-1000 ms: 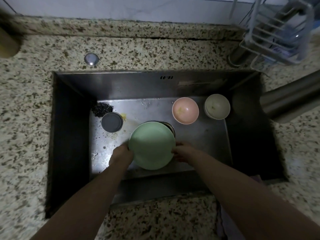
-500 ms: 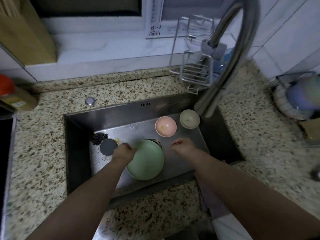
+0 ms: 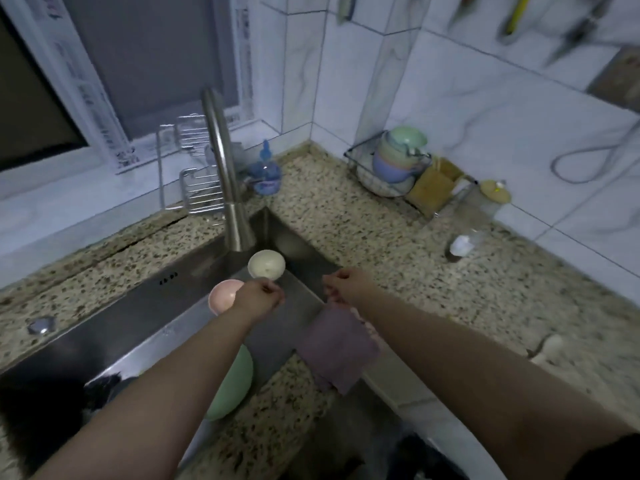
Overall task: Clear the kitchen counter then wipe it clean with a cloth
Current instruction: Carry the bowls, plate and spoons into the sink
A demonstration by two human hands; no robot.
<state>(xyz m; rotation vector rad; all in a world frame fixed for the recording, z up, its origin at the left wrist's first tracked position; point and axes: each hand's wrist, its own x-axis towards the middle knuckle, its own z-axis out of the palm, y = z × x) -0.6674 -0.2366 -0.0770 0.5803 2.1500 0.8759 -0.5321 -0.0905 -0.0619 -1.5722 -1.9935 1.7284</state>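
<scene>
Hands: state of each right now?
Left hand: fingers curled, holding nothing visible.
Right hand: grips the purple cloth by its top edge.

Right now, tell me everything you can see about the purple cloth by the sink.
The purple cloth is a soft, dull mauve, roughly square towel that looks like microfibre, with a paler pinkish layer showing at its right edge. It hangs draped over the sink's front right corner, partly on the speckled counter, its lower corner drooping down. The right hand is just above its top edge, fingers curled; whether they pinch the cloth cannot be told. It looks limp and unfolded.
</scene>
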